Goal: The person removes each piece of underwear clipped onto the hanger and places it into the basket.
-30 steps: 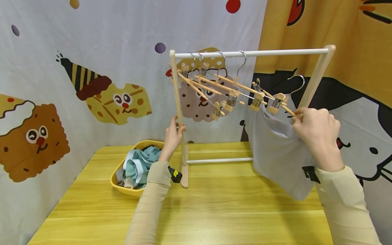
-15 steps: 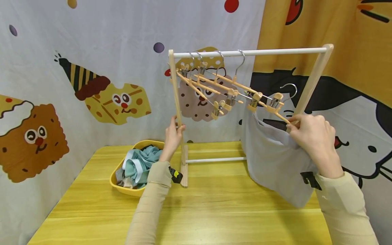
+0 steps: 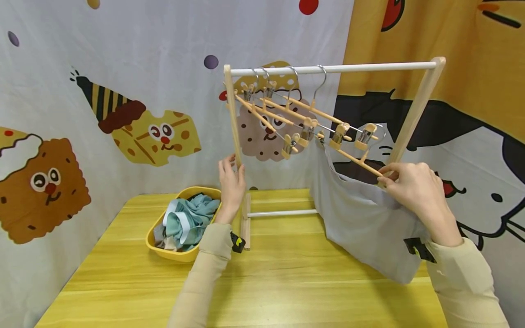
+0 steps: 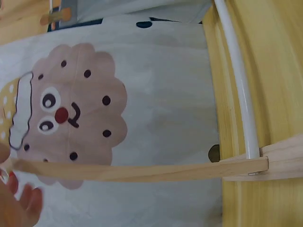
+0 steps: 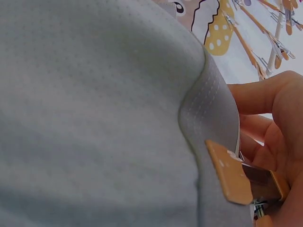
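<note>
My right hand (image 3: pixel 420 191) pinches one end of a wooden clip hanger (image 3: pixel 357 160), off the rack's rail. Grey cloth (image 3: pixel 361 218) hangs from it, tilted down to the right. In the right wrist view a wooden clip (image 5: pixel 230 172) bites the cloth's stitched waistband, right by my fingers (image 5: pixel 253 98). My left hand (image 3: pixel 232 187) is beside the left post (image 3: pixel 235 123) of the clothes rack, fingers extended and the thumb close to the wood. In the left wrist view its fingers (image 4: pixel 32 203) are blurred, next to the post.
Several clip hangers (image 3: pixel 283 111) hang bunched on the left half of the white top rail (image 3: pixel 381 67). A yellow basket (image 3: pixel 172 255) of crumpled teal and grey clothes stands left of the rack on the wooden table (image 3: pixel 287 282). A cartoon-print curtain (image 3: pixel 164 45) closes the back.
My right hand has moved down and slightly left with the hanger and grey cloth, whose hook has turned and dropped. My left hand has loosened from the post, its fingers extending.
</note>
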The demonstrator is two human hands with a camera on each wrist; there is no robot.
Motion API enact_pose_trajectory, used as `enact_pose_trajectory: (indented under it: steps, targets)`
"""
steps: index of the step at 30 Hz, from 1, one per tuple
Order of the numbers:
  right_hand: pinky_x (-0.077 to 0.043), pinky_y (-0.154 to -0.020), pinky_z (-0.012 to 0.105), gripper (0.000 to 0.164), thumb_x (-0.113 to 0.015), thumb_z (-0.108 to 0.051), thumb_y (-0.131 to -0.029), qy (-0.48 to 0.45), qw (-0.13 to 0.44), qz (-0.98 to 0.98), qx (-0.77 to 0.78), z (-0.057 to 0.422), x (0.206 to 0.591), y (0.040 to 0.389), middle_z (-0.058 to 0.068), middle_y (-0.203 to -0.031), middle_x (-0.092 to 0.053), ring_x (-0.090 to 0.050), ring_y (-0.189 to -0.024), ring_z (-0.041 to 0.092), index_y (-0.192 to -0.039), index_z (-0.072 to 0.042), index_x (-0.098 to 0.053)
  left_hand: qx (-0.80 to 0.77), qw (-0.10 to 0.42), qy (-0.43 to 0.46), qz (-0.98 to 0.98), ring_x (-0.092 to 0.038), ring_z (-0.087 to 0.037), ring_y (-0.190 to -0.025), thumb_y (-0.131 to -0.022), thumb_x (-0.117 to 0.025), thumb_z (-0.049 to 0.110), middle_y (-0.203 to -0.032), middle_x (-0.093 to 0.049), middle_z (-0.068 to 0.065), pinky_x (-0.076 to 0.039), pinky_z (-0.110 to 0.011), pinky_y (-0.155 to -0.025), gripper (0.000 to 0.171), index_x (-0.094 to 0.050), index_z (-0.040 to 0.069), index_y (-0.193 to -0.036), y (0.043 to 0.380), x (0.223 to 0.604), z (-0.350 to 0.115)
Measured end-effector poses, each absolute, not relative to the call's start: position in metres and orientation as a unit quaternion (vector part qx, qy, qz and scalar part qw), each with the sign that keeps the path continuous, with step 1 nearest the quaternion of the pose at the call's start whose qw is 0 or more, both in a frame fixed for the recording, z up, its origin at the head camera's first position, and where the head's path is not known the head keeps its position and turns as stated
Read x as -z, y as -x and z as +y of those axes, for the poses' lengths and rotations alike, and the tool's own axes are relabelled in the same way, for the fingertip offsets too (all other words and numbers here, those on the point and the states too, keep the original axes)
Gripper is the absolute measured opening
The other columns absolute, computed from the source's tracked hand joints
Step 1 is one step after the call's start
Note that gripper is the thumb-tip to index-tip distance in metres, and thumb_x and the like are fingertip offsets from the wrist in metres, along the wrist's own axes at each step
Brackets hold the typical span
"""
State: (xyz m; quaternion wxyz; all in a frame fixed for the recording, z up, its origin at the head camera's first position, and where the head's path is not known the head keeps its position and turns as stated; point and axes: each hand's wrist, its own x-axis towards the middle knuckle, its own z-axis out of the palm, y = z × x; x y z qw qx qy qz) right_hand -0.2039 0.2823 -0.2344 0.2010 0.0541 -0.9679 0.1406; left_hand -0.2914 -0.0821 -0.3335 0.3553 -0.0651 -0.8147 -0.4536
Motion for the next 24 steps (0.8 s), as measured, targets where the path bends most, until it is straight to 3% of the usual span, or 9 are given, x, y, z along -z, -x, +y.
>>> enact_pose_trajectory:
  steps: [4,8,15,24]
  targets:
    - [-0.034,-0.042,0.029,0.017,-0.067,-0.017,-0.085,-0.071,0.189,-0.968,-0.15,0.283,0.238,0.202,0.015,-0.084,-0.073,-0.057,-0.059,0.02,-0.097,-0.007,-0.073,0.395,0.445,0.068,-0.801,-0.047,-0.035,-0.105,-0.098,-0.05,0.012,-0.11,-0.047,-0.021,-0.045,-0.042,-0.09,0.024,-0.05,-0.003,-0.116,0.284,0.334,-0.072]
    - [-0.035,-0.043,0.029,0.016,-0.067,-0.016,-0.085,-0.091,0.181,-0.967,-0.153,0.283,0.242,0.2,0.012,-0.08,-0.074,-0.055,-0.058,0.015,-0.097,-0.008,-0.073,0.342,0.476,0.12,-0.801,-0.047,-0.032,-0.092,-0.097,-0.053,0.008,-0.101,-0.053,-0.018,-0.043,-0.04,-0.081,0.015,-0.053,-0.003,-0.106,0.279,0.334,-0.063]
    - [-0.034,-0.041,0.026,0.015,-0.068,-0.014,-0.084,-0.13,0.177,-0.964,-0.148,0.282,0.25,0.198,0.01,-0.078,-0.073,-0.054,-0.055,0.009,-0.097,-0.008,-0.074,0.291,0.459,0.202,-0.814,-0.056,-0.031,-0.098,-0.094,-0.057,0.01,-0.1,-0.064,-0.015,-0.048,-0.039,-0.087,0.015,-0.058,-0.001,-0.105,0.271,0.327,-0.049]
    - [-0.035,-0.041,0.022,0.014,-0.069,-0.012,-0.083,-0.185,0.17,-0.957,-0.145,0.277,0.258,0.196,0.002,-0.071,-0.071,-0.046,-0.049,0.005,-0.096,-0.011,-0.074,0.272,0.383,0.3,-0.83,-0.054,-0.03,-0.12,-0.094,-0.058,0.015,-0.121,-0.062,-0.016,-0.043,-0.037,-0.107,0.034,-0.055,-0.003,-0.123,0.261,0.31,-0.038]
